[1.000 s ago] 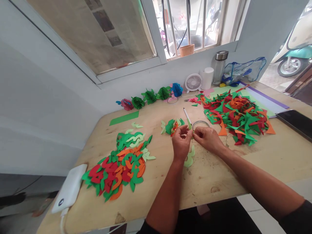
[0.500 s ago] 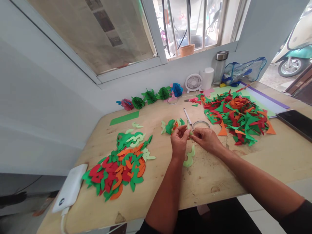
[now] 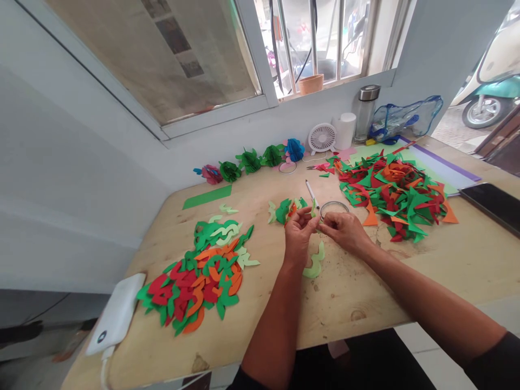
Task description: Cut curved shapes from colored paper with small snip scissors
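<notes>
My left hand (image 3: 299, 233) pinches a small light green paper piece (image 3: 314, 208) that sticks up past the fingertips. Close against it, my right hand (image 3: 343, 230) is closed, its thumb and finger pressed together at the paper's lower end; what they grip is mostly hidden. A wavy light green paper cutout (image 3: 315, 262) lies on the table just below the hands. Behind the left fingers is a small group of green and orange cutouts (image 3: 283, 211). A white pen (image 3: 312, 194) and a thin ring (image 3: 335, 207) lie just beyond the hands.
Curvy paper shapes (image 3: 203, 271) are heaped at left, pointed paper scraps (image 3: 402, 189) at right. Along the wall stand folded paper figures (image 3: 249, 161), a small fan (image 3: 322, 137) and a glass bottle (image 3: 366, 115). A phone (image 3: 493, 203) and a power bank (image 3: 116, 314) lie near the edges.
The light green paper now shows higher above my left fingertips. Both hands have stayed nearly in place, and the things on the table look the same.
</notes>
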`<state>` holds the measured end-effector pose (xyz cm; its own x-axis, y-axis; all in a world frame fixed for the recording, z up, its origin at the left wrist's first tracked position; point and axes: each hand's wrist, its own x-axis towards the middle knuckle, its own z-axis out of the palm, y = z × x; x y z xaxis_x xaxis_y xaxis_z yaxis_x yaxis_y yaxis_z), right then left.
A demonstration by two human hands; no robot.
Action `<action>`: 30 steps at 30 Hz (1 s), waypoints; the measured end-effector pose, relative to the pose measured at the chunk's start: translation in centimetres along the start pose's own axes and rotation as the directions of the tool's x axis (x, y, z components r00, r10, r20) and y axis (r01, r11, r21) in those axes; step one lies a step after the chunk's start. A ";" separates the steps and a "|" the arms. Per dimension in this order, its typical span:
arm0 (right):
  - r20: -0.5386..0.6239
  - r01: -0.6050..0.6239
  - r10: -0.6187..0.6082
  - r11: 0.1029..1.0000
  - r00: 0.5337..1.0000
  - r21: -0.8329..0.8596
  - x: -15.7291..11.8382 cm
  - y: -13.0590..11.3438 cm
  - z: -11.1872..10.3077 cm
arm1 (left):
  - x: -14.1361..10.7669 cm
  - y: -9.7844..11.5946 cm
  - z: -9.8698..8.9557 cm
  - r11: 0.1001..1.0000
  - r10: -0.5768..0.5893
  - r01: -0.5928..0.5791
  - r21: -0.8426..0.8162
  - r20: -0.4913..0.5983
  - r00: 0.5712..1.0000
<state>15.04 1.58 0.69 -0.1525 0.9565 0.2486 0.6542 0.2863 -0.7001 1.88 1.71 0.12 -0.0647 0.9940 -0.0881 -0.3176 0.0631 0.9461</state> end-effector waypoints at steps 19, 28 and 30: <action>0.080 -0.051 0.033 0.969 0.996 0.244 0.6 0.8 -0.3 | 0.0 0.7 -0.5 0.962 -0.116 0.143 -0.234 0.123 0.986; -0.097 -0.107 0.111 0.993 0.989 0.040 1.1 1.5 -1.9 | -0.3 1.0 -0.1 0.994 -0.105 0.106 0.029 -0.036 0.994; -0.173 -0.133 0.126 0.991 0.977 -0.028 1.5 2.3 -2.6 | -0.3 1.1 -0.1 0.994 -0.089 0.092 0.062 -0.043 0.995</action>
<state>18.24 3.56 1.18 0.0613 0.9609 0.2701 0.6894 0.1549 -0.7076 1.51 1.47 1.12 -0.0763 0.9797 -0.1852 -0.2628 0.1594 0.9516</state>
